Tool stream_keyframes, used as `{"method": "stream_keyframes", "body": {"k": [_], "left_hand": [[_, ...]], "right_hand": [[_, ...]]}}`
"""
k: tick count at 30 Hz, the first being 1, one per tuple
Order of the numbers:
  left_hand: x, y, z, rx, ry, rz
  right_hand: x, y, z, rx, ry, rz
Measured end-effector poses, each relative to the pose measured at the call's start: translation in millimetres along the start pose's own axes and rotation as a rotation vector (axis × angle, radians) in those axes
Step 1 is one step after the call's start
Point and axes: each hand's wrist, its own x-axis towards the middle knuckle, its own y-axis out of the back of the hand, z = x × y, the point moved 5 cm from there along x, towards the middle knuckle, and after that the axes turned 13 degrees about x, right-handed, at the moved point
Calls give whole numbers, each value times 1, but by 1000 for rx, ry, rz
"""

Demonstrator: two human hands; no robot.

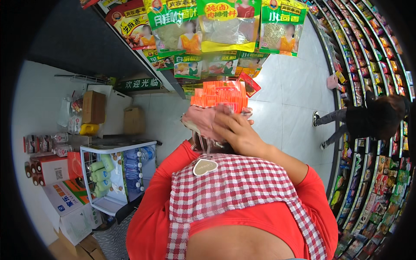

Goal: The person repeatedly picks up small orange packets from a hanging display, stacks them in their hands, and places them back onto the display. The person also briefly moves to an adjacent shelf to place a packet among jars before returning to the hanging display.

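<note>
A stack of orange packets [221,92] is upright in front of my chest. A crumpled pink cloth [203,120] with pale strings hanging from it covers the lower part of the stack. My right hand [239,131] grips the cloth, its fingers spread flat over the fabric against the packets. My left arm in a red sleeve [175,157] reaches in beneath the cloth. Cloth and apron hide nearly all of my left hand, so its grip does not show. A red packet [249,85] hangs just behind the stack.
Spice pouches [229,27] hang from a rack ahead. At left are a wire-sided crate [118,148] with bottles and several cardboard boxes [70,208]. Long shelves [367,182] of packaged goods line the right, where another person [370,117] stands.
</note>
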Motion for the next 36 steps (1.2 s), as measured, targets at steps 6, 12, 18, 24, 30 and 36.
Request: {"method": "stream_keyframes", "body": {"k": [6, 12, 18, 24, 30, 36], "left_hand": [[6, 6, -13, 387, 53, -35], [16, 31, -14, 749, -63, 30], [21, 7, -11, 258, -56, 76], [16, -9, -6, 129, 63, 16], [20, -16, -5, 230, 119, -35], [47, -13, 16, 1365, -418, 295]], "right_hand": [[-32, 14, 4, 171, 58, -135], [5, 42, 4, -210, 193, 126], [29, 81, 16, -272, 102, 289], [16, 52, 14, -62, 143, 85], [-9, 40, 7, 305, -41, -122], [18, 84, -3, 139, 65, 273]]}}
